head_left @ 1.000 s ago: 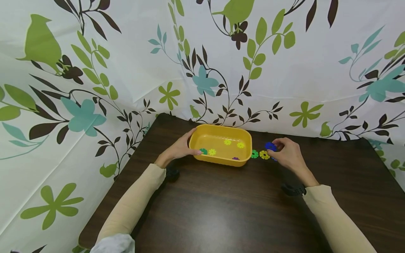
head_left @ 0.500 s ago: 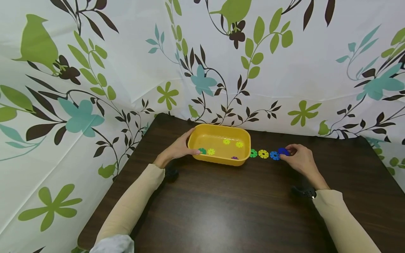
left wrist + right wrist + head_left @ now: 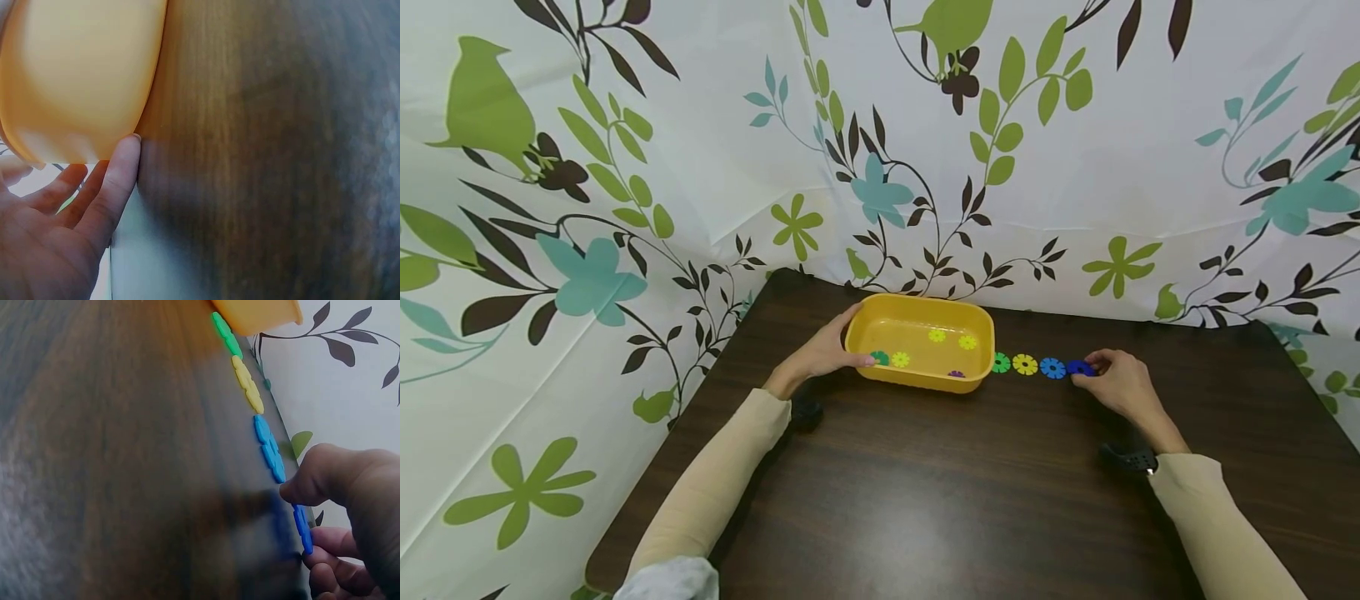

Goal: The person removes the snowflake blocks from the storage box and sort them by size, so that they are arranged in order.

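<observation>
"When one looks at the right hand (image 3: 1123, 383), what do its fingers do?"

"They pinch a dark blue disc (image 3: 1078, 367), with the thumb on one side and the other fingers on the opposite side. Whether this disc touches the tabletop (image 3: 910, 483), one cannot tell."

"And where exactly is it?"

"It is at the right end of a row, just beside a light blue disc (image 3: 1052, 368). Going to the left, there comes a yellow disc (image 3: 1025, 364), and then a green disc (image 3: 1002, 362), which is just beside the end of the yellow tray (image 3: 921, 308). The discs have notched edges, like small flowers."

"Is the left hand (image 3: 826, 348) also occupied?"

"Yes, it holds the tray at its left end. The thumb is on the near side, and the other fingers go round the end wall, a little spread, as the left wrist view shows."

"What lies inside the tray?"

"Three yellow-green discs (image 3: 900, 359), a darker green disc (image 3: 881, 358) close to the left thumb, and a purple disc (image 3: 956, 374) near the front wall, partly hidden."

"And around?"

"Both arms have cream sleeves (image 3: 715, 479), and at the right wrist there is a dark strap (image 3: 1129, 459). Behind the tabletop one sees a white cloth (image 3: 1075, 192), printed with leaves, flowers and birds."
</observation>
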Demonstrator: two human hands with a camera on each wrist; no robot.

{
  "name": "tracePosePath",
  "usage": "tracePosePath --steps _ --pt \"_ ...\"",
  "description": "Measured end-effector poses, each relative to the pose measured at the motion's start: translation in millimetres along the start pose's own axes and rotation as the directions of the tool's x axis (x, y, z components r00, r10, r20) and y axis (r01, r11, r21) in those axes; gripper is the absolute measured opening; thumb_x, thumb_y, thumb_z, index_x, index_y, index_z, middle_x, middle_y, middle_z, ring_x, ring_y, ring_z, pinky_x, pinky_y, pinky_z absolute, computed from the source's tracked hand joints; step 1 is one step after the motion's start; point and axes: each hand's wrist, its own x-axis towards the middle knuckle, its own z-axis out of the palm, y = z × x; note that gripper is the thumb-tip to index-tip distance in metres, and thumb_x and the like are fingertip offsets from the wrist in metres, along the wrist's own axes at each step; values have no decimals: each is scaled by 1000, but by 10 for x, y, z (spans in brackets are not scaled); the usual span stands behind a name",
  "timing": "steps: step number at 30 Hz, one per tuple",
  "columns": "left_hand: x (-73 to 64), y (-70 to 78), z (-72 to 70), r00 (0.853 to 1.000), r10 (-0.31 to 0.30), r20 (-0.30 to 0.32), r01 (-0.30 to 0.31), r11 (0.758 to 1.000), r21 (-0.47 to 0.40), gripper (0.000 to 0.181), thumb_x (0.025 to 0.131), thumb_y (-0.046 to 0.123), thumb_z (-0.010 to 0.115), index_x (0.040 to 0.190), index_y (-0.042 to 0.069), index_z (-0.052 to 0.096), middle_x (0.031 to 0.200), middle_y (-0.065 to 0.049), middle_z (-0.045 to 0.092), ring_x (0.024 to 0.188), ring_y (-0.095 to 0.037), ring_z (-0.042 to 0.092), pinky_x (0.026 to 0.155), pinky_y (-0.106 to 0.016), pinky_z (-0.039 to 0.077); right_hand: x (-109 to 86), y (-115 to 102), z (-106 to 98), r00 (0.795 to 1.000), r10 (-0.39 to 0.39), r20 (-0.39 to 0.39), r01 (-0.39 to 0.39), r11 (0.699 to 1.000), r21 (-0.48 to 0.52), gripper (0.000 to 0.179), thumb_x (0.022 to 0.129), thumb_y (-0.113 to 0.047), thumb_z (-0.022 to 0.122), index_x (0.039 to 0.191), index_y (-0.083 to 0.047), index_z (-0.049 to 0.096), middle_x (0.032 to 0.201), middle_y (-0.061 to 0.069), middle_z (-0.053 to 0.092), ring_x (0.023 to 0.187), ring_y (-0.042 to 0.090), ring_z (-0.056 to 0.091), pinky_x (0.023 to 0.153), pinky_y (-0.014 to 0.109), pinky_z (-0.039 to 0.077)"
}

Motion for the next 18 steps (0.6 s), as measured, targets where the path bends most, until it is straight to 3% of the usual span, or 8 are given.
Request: tracePosePath --steps 8,15,18 --pt "19 -25 12 1000 -7 -6 7 1000 -16 116 90 34 88 177 19 13 183 -15 22 158 -39 39 135 -62 30 36 21 -41 997 33 73 -34 999 9 52 94 -29 83 123 12 69 117 34 73 96 39 69 78 45 56" --pt "1 3 3 1000 -11 -4 11 1000 -15 119 88 39 89 177 18 13 182 -16 23 156 -39 41 134 -62 33 76 22 -94 991 60 120 -63 998 23 54 94 -29 84 125 13 69 118 33 73 95 36 69 73 32 49" --pt "2 9 0 1000 -11 -6 11 1000 -16 121 87 43 90 177 19 13 182 -16 23 156 -40 41 133 -62 33 72 7 -107 990 67 127 -70 997 23 55 95 -30 83 126 13 69 119 34 73 96 36 68 75 33 50"
